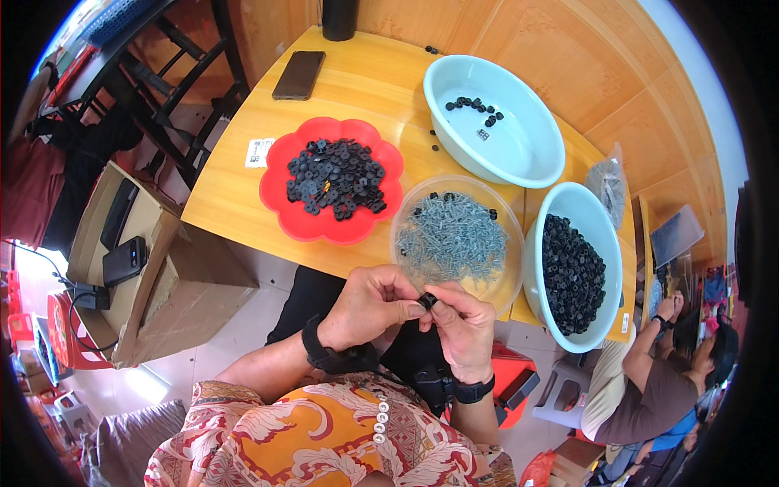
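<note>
My left hand (371, 304) and my right hand (464, 323) meet in front of my chest, just below the table's near edge. Together their fingertips pinch a small black washer (428, 301). Whether a screw sits in it I cannot tell. Right above my hands stands a clear bowl (503, 280) filled with grey screws. A red scalloped plate (280, 203) heaped with black washers lies to its left. At the right, a pale blue bowl (607, 223) holds a thick pile of small black parts.
A larger pale blue basin (527, 154) with a few black pieces sits at the back of the wooden table (243, 195). A dark phone (299, 75) lies far left, a cardboard box (162, 284) stands on the floor, and another person (657, 381) sits at lower right.
</note>
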`<state>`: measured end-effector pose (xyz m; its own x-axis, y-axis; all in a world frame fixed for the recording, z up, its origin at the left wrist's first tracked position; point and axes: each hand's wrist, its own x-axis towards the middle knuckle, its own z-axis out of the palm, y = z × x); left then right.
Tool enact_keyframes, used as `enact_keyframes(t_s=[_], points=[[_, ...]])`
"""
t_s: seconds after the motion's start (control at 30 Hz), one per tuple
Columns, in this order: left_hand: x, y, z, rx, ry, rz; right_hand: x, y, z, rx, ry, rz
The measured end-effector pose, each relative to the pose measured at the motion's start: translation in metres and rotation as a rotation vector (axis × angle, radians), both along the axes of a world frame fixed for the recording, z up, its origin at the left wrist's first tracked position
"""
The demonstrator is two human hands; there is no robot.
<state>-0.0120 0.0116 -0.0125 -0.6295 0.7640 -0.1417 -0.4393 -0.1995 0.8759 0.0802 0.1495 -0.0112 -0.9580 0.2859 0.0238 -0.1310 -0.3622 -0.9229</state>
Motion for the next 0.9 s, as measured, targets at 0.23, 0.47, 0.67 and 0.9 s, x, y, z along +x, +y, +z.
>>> enact_keyframes(t_s=[0.23, 0.47, 0.67, 0.9], points=[[0.0017, 0.0053, 0.0010, 0.155, -0.027, 0.023, -0.0015, -0.0003, 0.0013, -0.034, -0.014, -0.005], [0.0036, 0.0023, 0.0024, 0.135, 0.005, 0.011, -0.0017, -0.0010, -0.0006, -0.073, 0.012, -0.006], [0.0062, 0.0028, 0.0031, 0.093, -0.024, 0.042, -0.0020, -0.0019, 0.0005, -0.031, 0.033, -0.009], [0.0044, -0.0007, 0.0067, 0.085, -0.056, 0.026, -0.0025, -0.0027, 0.0024, 0.006, 0.019, -0.004]])
